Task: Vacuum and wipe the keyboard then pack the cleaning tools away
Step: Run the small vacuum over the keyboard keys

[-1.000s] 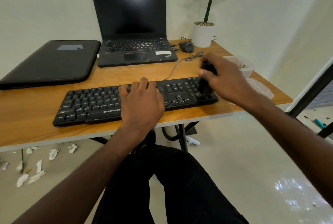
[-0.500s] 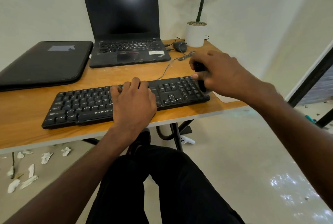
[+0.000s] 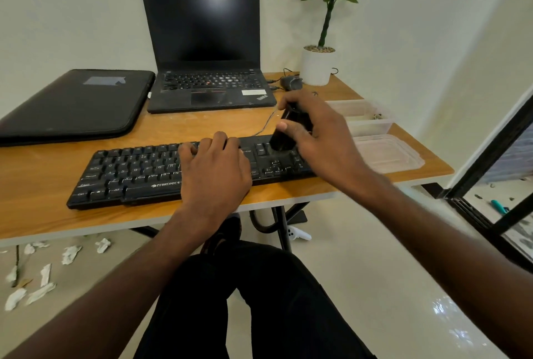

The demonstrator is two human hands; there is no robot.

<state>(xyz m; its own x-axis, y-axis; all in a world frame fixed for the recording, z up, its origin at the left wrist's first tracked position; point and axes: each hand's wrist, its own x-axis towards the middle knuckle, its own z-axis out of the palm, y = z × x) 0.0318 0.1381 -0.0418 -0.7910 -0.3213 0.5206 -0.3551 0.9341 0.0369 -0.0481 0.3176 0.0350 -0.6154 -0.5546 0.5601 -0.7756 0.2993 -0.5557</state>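
We judge the vacuuming under way, with wiping and packing away still to come. On the wooden desk (image 3: 43, 179) the flat black plastic keyboard (image 3: 138, 171) lies near the front edge; our left hand (image 3: 215, 169) rests on it, fingers loosely curled. Our right hand (image 3: 320, 133) clamps the small black handheld vacuum (image 3: 285, 136) over its right-hand keys.
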